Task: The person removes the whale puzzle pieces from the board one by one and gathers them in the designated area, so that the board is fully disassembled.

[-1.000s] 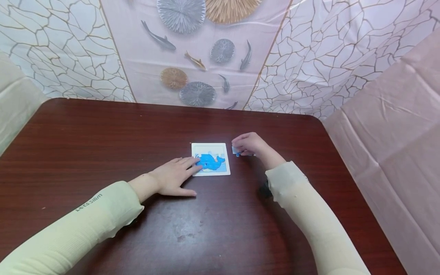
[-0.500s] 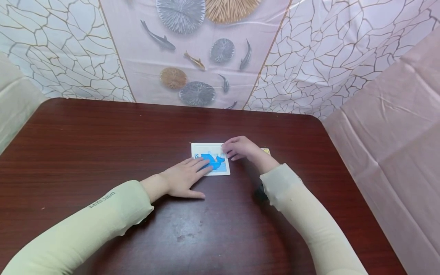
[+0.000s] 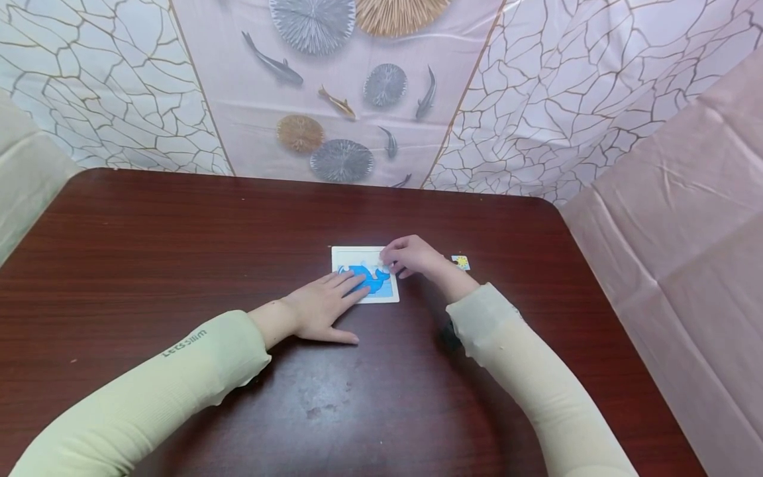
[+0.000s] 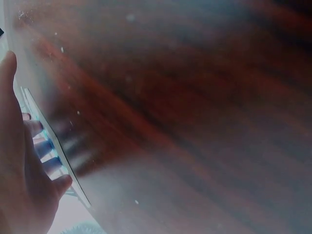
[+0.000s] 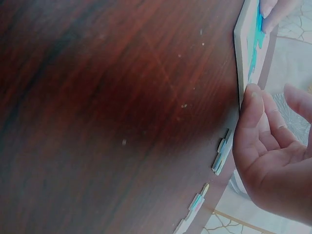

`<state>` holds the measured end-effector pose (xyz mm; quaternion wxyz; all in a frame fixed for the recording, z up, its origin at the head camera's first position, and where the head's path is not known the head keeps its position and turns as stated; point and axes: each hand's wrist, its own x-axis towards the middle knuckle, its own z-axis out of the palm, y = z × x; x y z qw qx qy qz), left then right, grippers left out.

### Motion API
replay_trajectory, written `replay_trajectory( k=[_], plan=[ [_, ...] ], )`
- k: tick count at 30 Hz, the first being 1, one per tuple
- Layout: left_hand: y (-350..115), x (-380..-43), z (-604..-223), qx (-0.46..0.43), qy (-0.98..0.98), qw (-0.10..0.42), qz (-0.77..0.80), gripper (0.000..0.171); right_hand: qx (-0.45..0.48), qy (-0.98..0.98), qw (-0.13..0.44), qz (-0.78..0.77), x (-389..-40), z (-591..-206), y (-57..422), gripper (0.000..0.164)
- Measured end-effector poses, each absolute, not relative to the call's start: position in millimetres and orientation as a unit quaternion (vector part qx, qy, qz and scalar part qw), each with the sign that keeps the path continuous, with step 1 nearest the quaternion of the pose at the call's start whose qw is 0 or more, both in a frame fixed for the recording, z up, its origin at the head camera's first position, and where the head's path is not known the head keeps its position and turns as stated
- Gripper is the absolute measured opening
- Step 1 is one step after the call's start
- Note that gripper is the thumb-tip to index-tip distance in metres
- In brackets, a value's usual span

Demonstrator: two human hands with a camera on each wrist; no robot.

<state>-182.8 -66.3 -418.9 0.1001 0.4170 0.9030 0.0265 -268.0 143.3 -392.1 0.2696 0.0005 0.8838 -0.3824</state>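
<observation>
A square whale jigsaw puzzle in a white-rimmed tray (image 3: 396, 291) lies on the table. My left hand (image 3: 316, 310) rests on it palm down, fingers spread over the blue whale, thumb out on the wood. At the tray's upper right corner, my right hand (image 3: 415, 255) has its thumb and fingers bent together around a puzzle piece, which the fingers hide. In the right wrist view, the right thumb tip (image 5: 253, 92) meets the tray's edge. A yellow sun puzzle piece (image 3: 461, 262) lies beyond the right wrist.
Two loose puzzle pieces show in the right wrist view, a nearer one (image 5: 222, 153) and a farther one (image 5: 192, 210). The dark red wooden table (image 3: 179, 232) extends around the tray. Patterned cloth (image 3: 346, 86) hangs behind it.
My right hand has moved left from beside the tray onto its upper right corner, bringing a light blue piece and uncovering the sun piece. My left hand has slid right over the whale.
</observation>
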Motion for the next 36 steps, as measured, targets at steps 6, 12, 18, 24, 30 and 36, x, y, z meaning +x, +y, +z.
replay_trajectory(
  k=[6, 12, 18, 24, 30, 36],
  plan=[
    [-66, -183, -419, 0.418, 0.903, 0.097, 0.025, 0.087, -0.008, 0.888, 0.268, -0.375, -267, -391, 142, 0.028],
    [-65, -184, -418, 0.417, 0.903, 0.101, 0.03, 0.087, -0.009, 0.89, 0.264, -0.372, -268, -393, 141, 0.028],
    [-66, -184, -418, 0.417, 0.902, 0.103, 0.031, 0.086, -0.008, 0.891, 0.261, -0.371, -268, -391, 139, 0.028],
    [-65, -184, -417, 0.419, 0.902, 0.1, 0.03, 0.086, -0.011, 0.892, 0.256, -0.372, -267, -391, 139, 0.028],
    [-57, -186, -414, 0.415, 0.906, 0.082, 0.026, 0.083, -0.003, 0.891, 0.257, -0.374, -268, -391, 138, 0.028],
    [-51, -185, -413, 0.409, 0.91, 0.065, -0.01, 0.079, -0.004, 0.892, 0.254, -0.373, -267, -390, 138, 0.028]
  ],
)
